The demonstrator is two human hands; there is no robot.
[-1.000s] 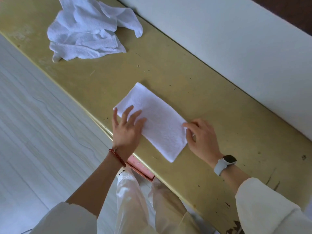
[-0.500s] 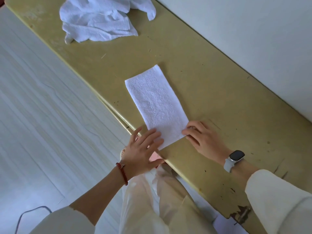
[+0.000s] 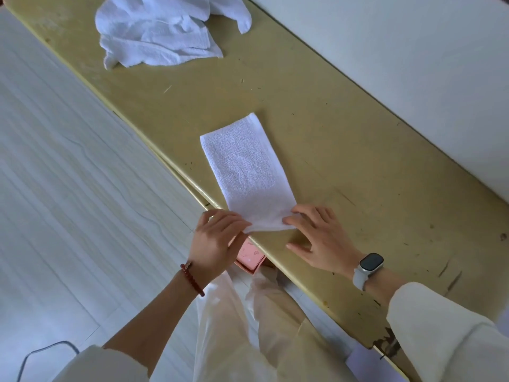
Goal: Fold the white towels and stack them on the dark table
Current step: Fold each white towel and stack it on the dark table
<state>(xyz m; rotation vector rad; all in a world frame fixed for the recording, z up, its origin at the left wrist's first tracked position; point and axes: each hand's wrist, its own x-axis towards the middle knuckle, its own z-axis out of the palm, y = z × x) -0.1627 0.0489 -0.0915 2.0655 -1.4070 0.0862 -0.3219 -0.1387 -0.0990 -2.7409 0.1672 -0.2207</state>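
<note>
White terry towel [image 3: 249, 172], folded to a long strip, lies on the worn yellow table [image 3: 344, 150] at its near edge. Left hand [image 3: 217, 241] and right hand [image 3: 316, 238] each pinch a near corner, probably to fold it over again; the crumpled white towels [image 3: 162, 31] wait well apart.

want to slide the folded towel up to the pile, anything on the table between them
Nothing. In the head view only bare yellowish tabletop, scuffed and speckled, lies between the folded towel and the crumpled towel pile.

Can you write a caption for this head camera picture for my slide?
Two hands, left hand and right hand, pinch the near corners of a folded towel on a yellow table.
</note>
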